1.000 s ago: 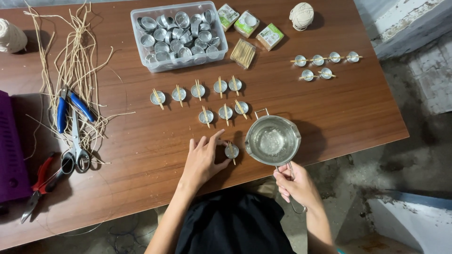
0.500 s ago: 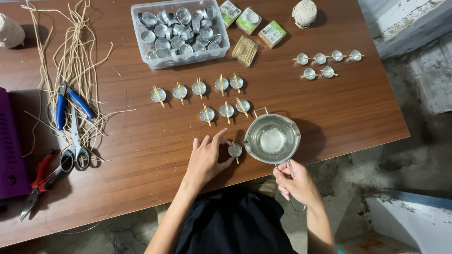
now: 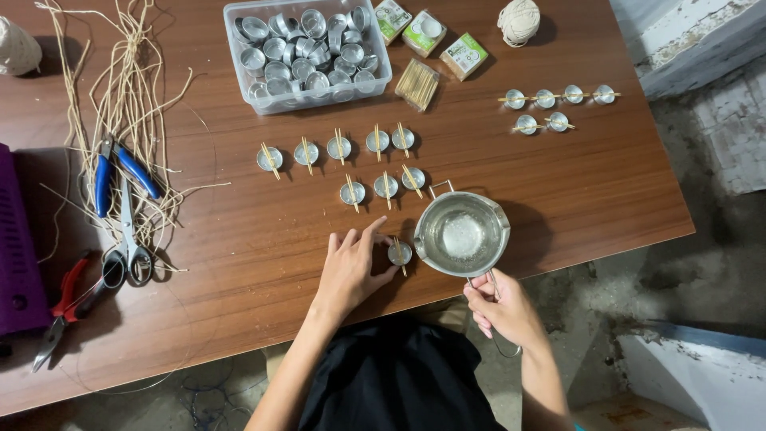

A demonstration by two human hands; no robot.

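Left hand (image 3: 351, 267) fingers curl around small round foil cup (image 3: 398, 253) crossed by wooden sticks; right hand (image 3: 504, 310) grips wire handle of shiny steel pouring pot (image 3: 462, 235); grainy wooden table (image 3: 263, 263).

One round steel melting pot (image 3: 462, 234) with a wire handle stands on the desk (image 3: 574, 183). Just left of the pot is one small round metal cup (image 3: 399, 253) with sticks across it; beyond the pot are eight more in two rows (image 3: 351, 192), and far right of the pot six more (image 3: 545, 99). Beyond the pot too are one clear plastic tub (image 3: 307, 54), three small green-and-white boxes (image 3: 463, 56) and two twine balls (image 3: 519, 21).
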